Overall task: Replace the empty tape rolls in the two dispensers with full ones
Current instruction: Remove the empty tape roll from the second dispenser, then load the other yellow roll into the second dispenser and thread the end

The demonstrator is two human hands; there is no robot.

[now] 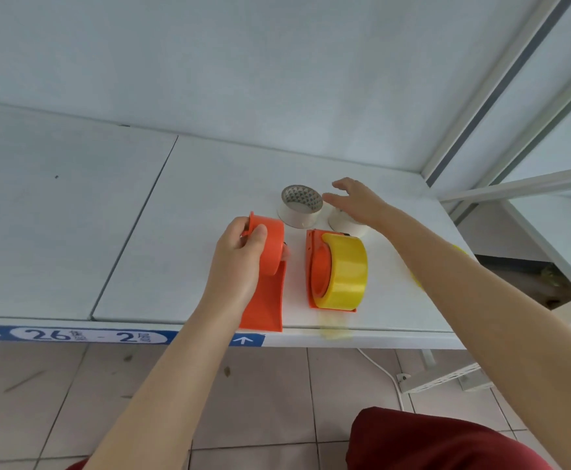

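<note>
Two orange tape dispensers stand near the white table's front edge [396, 337]. My left hand [240, 262] grips the left dispenser [267, 293] around its bare hub. The right dispenser [314, 266] carries a full yellow tape roll [347, 271], and a strip of yellow tape hangs over the edge below it. Behind them lie two white rolls: one [299, 206] open to view, with a printed cardboard core, and another [343, 223] partly hidden under my right hand [358, 201]. That hand hovers over it with fingers spread; whether it touches the roll I cannot tell.
A yellow object [458, 251] shows at the table's right side, mostly hidden behind my right forearm. A white metal frame [480, 106] rises at the back right. A blue label strip [74, 335] runs along the front edge. Tiled floor and a white cable lie below.
</note>
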